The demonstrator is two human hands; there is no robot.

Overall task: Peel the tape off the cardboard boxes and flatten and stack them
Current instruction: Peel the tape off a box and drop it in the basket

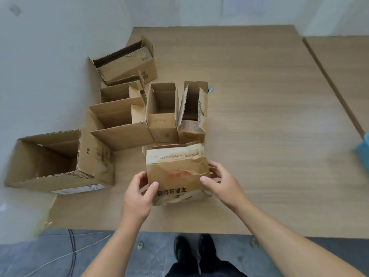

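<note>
head | worn high, facing forward-down | table [259,116] near | wide-angle, single view

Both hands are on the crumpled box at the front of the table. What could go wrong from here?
1. The crumpled box is creased across its front. With the left hand and right hand gripping its sides, it may tear rather than fold.
2. The narrow open boxes stand right behind it, so flattening it away from the body could tip them.

Plain indoor workroom or office, wide wood-grain table [259,116], bare white walls [50,56], grey stone-look floor [119,256], open cardboard boxes [127,64]
</note>
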